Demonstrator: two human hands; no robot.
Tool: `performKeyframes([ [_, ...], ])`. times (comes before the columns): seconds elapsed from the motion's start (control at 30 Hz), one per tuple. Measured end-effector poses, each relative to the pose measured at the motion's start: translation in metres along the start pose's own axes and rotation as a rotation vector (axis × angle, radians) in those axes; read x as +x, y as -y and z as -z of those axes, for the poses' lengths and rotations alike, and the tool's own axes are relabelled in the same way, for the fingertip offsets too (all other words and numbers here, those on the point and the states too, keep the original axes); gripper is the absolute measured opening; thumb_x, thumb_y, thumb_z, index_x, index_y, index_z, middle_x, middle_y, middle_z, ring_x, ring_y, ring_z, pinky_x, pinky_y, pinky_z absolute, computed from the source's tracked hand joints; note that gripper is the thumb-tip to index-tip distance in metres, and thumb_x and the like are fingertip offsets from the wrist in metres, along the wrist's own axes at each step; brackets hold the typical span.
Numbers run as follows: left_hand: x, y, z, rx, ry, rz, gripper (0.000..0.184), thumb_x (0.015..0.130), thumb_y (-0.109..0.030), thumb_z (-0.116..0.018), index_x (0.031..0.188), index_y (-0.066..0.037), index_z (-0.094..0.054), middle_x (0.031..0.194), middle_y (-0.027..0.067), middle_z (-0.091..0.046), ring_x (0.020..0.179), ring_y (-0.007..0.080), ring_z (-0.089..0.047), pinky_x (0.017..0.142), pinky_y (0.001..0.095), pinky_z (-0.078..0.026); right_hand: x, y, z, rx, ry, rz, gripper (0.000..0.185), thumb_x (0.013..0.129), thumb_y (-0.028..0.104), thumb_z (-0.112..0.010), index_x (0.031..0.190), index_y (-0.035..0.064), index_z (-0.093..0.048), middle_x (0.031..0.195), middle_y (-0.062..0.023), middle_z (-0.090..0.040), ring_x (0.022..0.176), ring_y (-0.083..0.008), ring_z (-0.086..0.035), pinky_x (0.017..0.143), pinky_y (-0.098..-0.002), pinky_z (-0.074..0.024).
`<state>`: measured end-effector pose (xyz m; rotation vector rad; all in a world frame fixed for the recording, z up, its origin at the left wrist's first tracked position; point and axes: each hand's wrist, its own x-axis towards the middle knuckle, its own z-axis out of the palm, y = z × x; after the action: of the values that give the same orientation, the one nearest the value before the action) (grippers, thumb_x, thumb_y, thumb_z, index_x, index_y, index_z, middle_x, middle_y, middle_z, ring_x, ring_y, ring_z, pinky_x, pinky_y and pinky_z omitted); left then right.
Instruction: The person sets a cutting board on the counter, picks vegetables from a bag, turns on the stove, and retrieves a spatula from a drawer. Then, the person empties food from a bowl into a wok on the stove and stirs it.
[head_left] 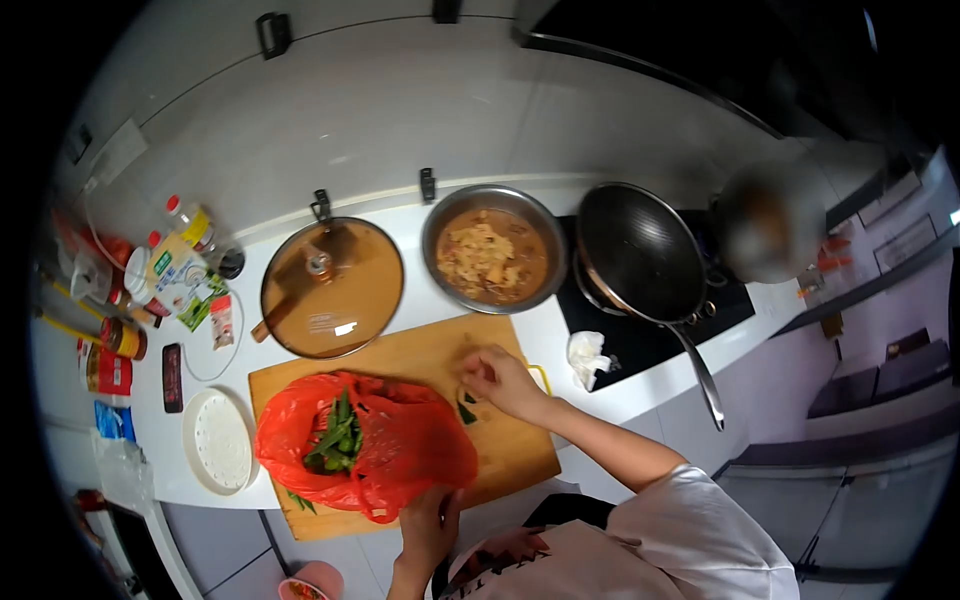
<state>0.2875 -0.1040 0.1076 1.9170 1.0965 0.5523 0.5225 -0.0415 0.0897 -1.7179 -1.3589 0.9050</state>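
Note:
A red plastic bag [425, 435] with green peppers [338, 440] showing in its opening lies on a wooden cutting board [525, 455]. My left hand [428, 525] is at the bag's lower right edge, its fingers curled against the plastic and partly hidden. Over the board to the right of the bag is my right hand [505, 385], slightly blurred, with fingers pinched together; whatever may be between them is too small to make out. Small dark green pieces [467, 410] lie on the board just below those fingers.
Behind the board are a glass lid [350, 270] and a metal bowl of food in brownish liquid [432, 245]. A black wok [640, 250] sits on the stove, beside a crumpled white tissue [588, 355]. A white basket [220, 440], phone [173, 378] and condiments stand left.

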Motion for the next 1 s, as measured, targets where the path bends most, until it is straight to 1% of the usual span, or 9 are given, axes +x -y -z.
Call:
performKeyframes([
  [0.17, 0.016, -0.02, -0.036, -0.026, 0.1, -0.181, 0.008, 0.079, -0.01, -0.06, 0.079, -0.004, -0.056, 0.059, 0.0105, -0.053, 0.051, 0.028, -0.054, 0.046, 0.0348, -0.042, -0.09, 0.005, 0.072, -0.069, 0.243, -0.128, 0.024, 0.079, 0.015, -0.062, 0.098, 0.0004, -0.056, 0.091, -0.0132, -0.057, 0.077, -0.0231, -0.057, 0.069, -0.0318, -0.0463],
  [0.3, 0.024, -0.044, -0.064, 0.038, 0.206, -0.236, 0.009, 0.079, -0.013, -0.06, 0.08, -0.004, -0.057, 0.06, 0.0115, -0.055, 0.053, 0.0296, -0.055, 0.048, 0.0372, -0.043, -0.141, 0.032, 0.133, -0.031, 0.218, -0.107, 0.024, 0.08, 0.012, -0.063, 0.1, 0.0004, -0.057, 0.091, -0.0084, -0.059, 0.078, -0.0172, -0.056, 0.069, -0.0282, -0.0456],
  [0.4, 0.026, -0.069, -0.086, 0.078, 0.281, -0.24, 0.01, 0.079, -0.015, -0.059, 0.081, -0.005, -0.058, 0.062, 0.012, -0.057, 0.056, 0.0296, -0.057, 0.05, 0.038, -0.044, -0.168, 0.035, 0.181, 0.005, 0.105, -0.037, 0.026, 0.079, 0.009, -0.063, 0.103, 0.0006, -0.057, 0.092, -0.0088, -0.059, 0.08, -0.0177, -0.056, 0.072, -0.0284, -0.0458],
  [0.57, 0.026, -0.108, -0.12, 0.092, 0.337, -0.255, 0.011, 0.08, -0.016, -0.059, 0.081, -0.006, -0.058, 0.065, 0.0117, -0.06, 0.059, 0.0292, -0.059, 0.052, 0.0383, -0.046, -0.2, 0.0, 0.259, -0.063, -0.306, -0.065, 0.02, 0.078, 0.002, -0.06, 0.097, -0.0002, -0.058, 0.083, -0.0031, -0.061, 0.073, -0.0081, -0.054, 0.067, -0.022, -0.0429],
  [0.7, 0.026, -0.126, -0.14, 0.138, 0.338, -0.232, 0.012, 0.081, -0.018, -0.059, 0.081, -0.006, -0.059, 0.069, 0.011, -0.062, 0.06, 0.0292, -0.06, 0.054, 0.0375, -0.046, -0.197, -0.102, 0.317, -0.037, -0.647, -0.163, 0.014, 0.079, 0.004, -0.062, 0.091, -0.0015, -0.057, 0.071, -0.0023, -0.058, 0.062, -0.008, -0.052, 0.058, -0.0215, -0.0439],
  [0.77, 0.025, -0.134, -0.151, 0.126, 0.33, -0.212, 0.012, 0.081, -0.018, -0.059, 0.081, -0.006, -0.059, 0.069, 0.0109, -0.062, 0.06, 0.0292, -0.059, 0.055, 0.0372, -0.046, -0.188, -0.167, 0.344, -0.123, -0.711, -0.334, 0.02, 0.077, 0.008, -0.065, 0.091, -0.0035, -0.056, 0.067, -0.0034, -0.057, 0.059, -0.0095, -0.054, 0.053, -0.0235, -0.045],
  [0.87, 0.025, -0.144, -0.17, 0.135, 0.293, -0.186, 0.014, 0.08, -0.016, -0.062, 0.08, -0.003, -0.06, 0.064, 0.0124, -0.06, 0.055, 0.0259, -0.059, 0.053, 0.0338, -0.046, -0.165, -0.235, 0.359, -0.26, -0.637, -0.518, 0.031, 0.073, 0.014, -0.07, 0.094, -0.0049, -0.055, 0.066, -0.0078, -0.059, 0.059, -0.0134, -0.058, 0.053, -0.0274, -0.0469],
  [0.93, 0.024, -0.152, -0.179, 0.153, 0.298, -0.135, 0.014, 0.08, -0.017, -0.061, 0.081, -0.002, -0.06, 0.063, 0.012, -0.06, 0.055, 0.0248, -0.059, 0.053, 0.0326, -0.046, -0.143, -0.26, 0.358, -0.421, -0.589, -0.534, 0.043, 0.07, 0.021, -0.073, 0.097, -0.006, -0.055, 0.067, -0.0133, -0.061, 0.064, -0.0217, -0.062, 0.058, -0.0316, -0.049],
  [1.0, 0.022, -0.158, -0.187, 0.164, 0.294, -0.094, 0.015, 0.08, -0.017, -0.061, 0.081, -0.002, -0.061, 0.062, 0.0119, -0.059, 0.054, 0.0246, -0.059, 0.053, 0.0326, -0.046, -0.124, -0.271, 0.353, -0.554, -0.523, -0.566, 0.05, 0.069, 0.028, -0.074, 0.101, -0.0055, -0.055, 0.091, -0.0233, -0.062, 0.089, -0.0352, -0.06, 0.076, -0.0392, -0.0484],
])
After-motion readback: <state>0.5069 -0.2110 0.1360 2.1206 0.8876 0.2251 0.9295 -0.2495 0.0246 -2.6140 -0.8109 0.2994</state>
